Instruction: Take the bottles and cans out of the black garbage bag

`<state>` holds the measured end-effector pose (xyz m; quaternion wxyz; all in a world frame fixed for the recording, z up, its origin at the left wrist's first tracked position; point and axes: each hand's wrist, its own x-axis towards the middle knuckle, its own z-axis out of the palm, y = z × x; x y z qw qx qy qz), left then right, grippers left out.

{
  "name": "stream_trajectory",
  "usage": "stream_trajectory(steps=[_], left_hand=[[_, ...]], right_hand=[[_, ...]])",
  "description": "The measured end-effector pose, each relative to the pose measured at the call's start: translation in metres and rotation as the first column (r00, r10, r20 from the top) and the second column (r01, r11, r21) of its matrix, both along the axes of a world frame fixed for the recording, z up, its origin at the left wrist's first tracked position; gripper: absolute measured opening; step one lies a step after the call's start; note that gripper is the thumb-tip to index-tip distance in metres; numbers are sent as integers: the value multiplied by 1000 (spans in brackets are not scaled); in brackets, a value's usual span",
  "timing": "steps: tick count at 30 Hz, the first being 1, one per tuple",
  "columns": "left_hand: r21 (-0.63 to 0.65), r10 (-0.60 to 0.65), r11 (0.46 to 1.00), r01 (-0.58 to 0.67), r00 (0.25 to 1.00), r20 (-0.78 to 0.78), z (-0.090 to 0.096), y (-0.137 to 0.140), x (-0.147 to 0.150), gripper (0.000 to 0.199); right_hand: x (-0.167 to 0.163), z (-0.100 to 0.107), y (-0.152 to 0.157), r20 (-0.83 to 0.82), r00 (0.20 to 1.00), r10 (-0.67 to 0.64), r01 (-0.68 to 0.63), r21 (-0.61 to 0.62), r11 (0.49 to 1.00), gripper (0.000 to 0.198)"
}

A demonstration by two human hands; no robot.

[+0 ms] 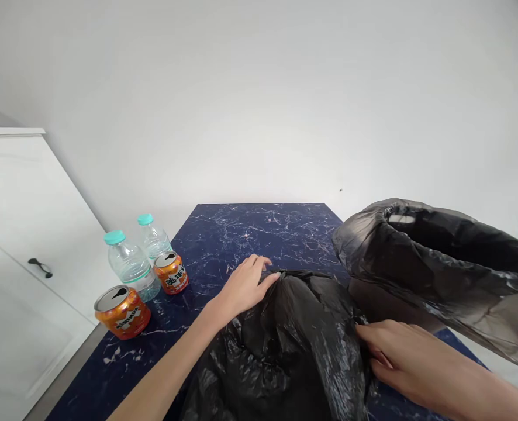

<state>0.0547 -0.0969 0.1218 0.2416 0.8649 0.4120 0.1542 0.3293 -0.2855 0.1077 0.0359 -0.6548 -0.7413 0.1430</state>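
While our left hand (245,285) lies open on the far edge of the black bag (294,345) on the bench (250,228), our right hand (399,356) pinches its right side; the bag lies between both.

Black bag (285,345) cut off at bottom edge; right hand (399,356) fingertips hidden in its folds; contents unseen.

Bright, even, diffuse daylight; shadows soft and faint. Sharp focus at centre. Wide-angle bending at left and right frame edges.
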Motion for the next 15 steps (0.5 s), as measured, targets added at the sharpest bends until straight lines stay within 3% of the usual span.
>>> stream_trajectory(steps=[3,6,12,15], left_hand=[[-33,3,999,-2,1000,6,-22,23,32,50],[-116,-24,993,30,998,49,-24,32,44,33],[-269,95,963,-30,968,231,12,44,8,46],[-364,158,930,-49,948,277,31,51,-14,54]], right_hand=[[-4,4,-4,-51,999,5,-3,48,999,24],[5,5,-14,-85,996,0,12,147,989,45],[49,-14,-45,-13,997,-75,76,257,964,44],[50,-14,-51,-13,996,-92,91,379,921,36]])
